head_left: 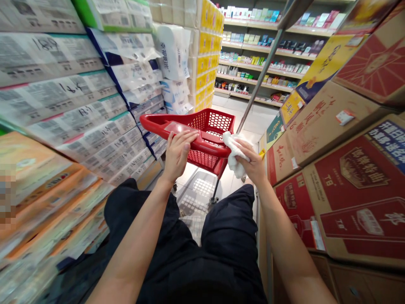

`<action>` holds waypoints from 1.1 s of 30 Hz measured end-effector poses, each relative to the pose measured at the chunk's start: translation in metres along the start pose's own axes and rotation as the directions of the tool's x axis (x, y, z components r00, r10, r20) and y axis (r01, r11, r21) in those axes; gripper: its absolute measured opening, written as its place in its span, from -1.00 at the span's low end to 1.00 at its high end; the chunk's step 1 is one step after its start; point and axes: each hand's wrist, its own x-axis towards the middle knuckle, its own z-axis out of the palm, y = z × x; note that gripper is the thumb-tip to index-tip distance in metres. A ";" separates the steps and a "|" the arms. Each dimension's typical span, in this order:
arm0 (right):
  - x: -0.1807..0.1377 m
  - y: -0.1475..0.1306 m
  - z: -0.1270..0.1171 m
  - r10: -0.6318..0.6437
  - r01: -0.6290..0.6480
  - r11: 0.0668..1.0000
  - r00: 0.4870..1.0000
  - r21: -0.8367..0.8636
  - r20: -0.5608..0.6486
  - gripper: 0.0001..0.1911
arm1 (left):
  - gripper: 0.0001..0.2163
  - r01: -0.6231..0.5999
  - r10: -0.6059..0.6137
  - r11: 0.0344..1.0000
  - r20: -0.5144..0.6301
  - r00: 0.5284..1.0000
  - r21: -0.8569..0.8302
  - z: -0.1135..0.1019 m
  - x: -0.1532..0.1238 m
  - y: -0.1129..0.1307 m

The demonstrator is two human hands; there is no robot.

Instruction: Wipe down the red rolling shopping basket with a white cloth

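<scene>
A red shopping cart (218, 116) with a perforated plastic basket stands right in front of my legs. My left hand (179, 153) rests on the cart's red handle (207, 145), its fingers laid out flat across the top of the bar near a clear panel. At the right end of the handle, my right hand (251, 158) grips a crumpled white cloth (232, 147). The cloth touches or nearly touches the handle's end; I cannot tell which. Part of it hangs below my fingers.
Stacked packs of tissue (85, 88) line the left side, with orange cartons (53, 185) nearer. Cardboard boxes (316, 126) rise on the right. A metal pole (262, 76) stands beyond the cart's right side. Shelves (253, 46) of small goods fill the back, past a tiled floor (234, 103).
</scene>
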 end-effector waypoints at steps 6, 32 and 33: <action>0.009 -0.009 -0.005 0.003 -0.003 0.999 1.000 -0.045 0.006 -0.61 | -0.48 0.014 -0.014 1.000 0.001 1.000 0.020 0.002 0.001 0.000; 0.013 -0.013 -0.017 -0.111 0.129 0.988 0.976 -0.088 0.186 -0.60 | -0.49 -0.013 0.013 1.000 -0.006 1.000 0.002 0.003 -0.002 -0.001; 0.012 -0.005 -0.019 -0.099 0.106 0.994 0.982 -0.039 0.159 -0.58 | -0.49 -0.012 0.012 1.000 -0.004 1.000 0.002 0.004 -0.001 -0.001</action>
